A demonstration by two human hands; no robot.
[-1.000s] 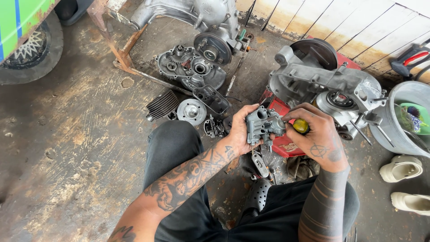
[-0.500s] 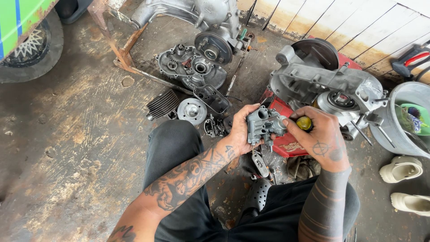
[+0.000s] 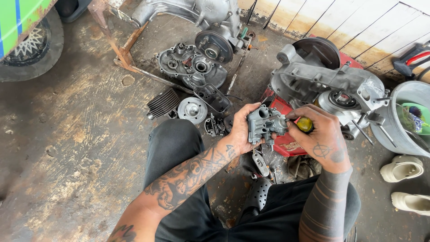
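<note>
Gripping small grey cast-metal carburetor (image 3: 265, 123), left hand (image 3: 242, 130) steadies it; right hand (image 3: 320, 139) clenches yellow-handled screwdriver (image 3: 305, 125), tip against body.

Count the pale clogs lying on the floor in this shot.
2. One pale clog lies at the right edge below the grey bucket; the second pale clog lies just below it, cut off by the frame edge. More may lie outside the view.
</note>
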